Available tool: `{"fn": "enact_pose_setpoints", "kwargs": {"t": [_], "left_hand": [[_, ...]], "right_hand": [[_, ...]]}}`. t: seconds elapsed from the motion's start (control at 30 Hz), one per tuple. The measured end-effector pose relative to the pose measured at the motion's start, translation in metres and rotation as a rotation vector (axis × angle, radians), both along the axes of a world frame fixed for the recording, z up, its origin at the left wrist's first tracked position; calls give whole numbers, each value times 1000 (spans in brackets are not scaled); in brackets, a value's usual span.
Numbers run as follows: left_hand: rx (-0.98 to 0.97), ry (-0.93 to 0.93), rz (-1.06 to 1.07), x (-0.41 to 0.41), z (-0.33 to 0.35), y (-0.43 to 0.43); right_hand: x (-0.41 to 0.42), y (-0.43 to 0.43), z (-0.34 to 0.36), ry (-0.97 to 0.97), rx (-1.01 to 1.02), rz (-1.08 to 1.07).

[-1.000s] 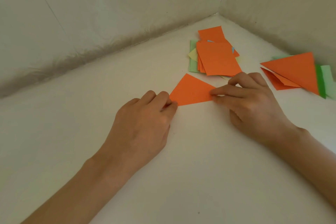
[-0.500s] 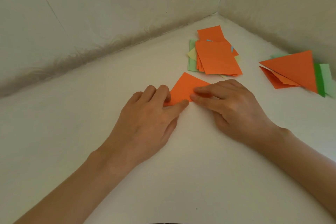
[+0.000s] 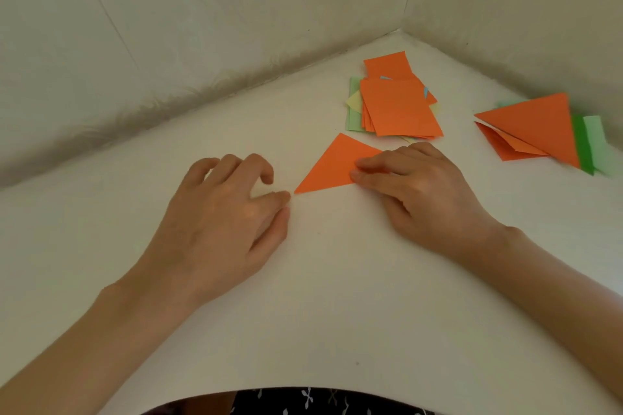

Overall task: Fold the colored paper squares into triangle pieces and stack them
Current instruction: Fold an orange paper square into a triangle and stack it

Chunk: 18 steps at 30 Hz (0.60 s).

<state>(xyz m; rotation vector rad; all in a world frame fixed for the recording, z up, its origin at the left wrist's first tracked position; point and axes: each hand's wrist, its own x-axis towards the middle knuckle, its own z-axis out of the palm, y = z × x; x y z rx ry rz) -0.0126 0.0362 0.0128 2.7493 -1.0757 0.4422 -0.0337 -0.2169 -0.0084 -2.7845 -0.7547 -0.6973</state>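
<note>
An orange paper triangle (image 3: 332, 167) lies flat on the white table, folded from a square. My right hand (image 3: 414, 189) presses its fingertips on the triangle's right corner. My left hand (image 3: 226, 212) rests just left of the triangle's lower-left tip, fingers curled and apart, thumb near the tip without holding it. Behind the triangle sits a loose pile of paper squares (image 3: 397, 106), orange on top with green, yellow and blue edges showing. At the right lies the stack of folded triangles (image 3: 536, 126), orange over green pieces.
The white table (image 3: 320, 296) fits into a corner formed by two pale walls (image 3: 202, 10) meeting at the back right. The table's near edge curves above dark patterned clothing (image 3: 320, 403) at the bottom of the view.
My left hand has slid left off the triangle and lifted its fingers. My right hand stays pressed on the right corner. More of the triangle now shows.
</note>
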Motion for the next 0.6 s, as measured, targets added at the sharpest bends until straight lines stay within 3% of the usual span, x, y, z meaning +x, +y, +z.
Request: {"fn": "enact_pose_setpoints", "kwargs": {"t": [0.1,0.2,0.37,0.6], "left_hand": [[-153,65,51,11,3,-23],[-176,198,104,19,-2,-48],[-309,303,169,23,-16,-56],[-394,250,143,22,-18,-59]], "right_hand": [[0,1,2,26,20,-11],[0,0,2,57,41,-16],[5,-4,3,236,200,-27],[-1,0,8,286,120,40]]}}
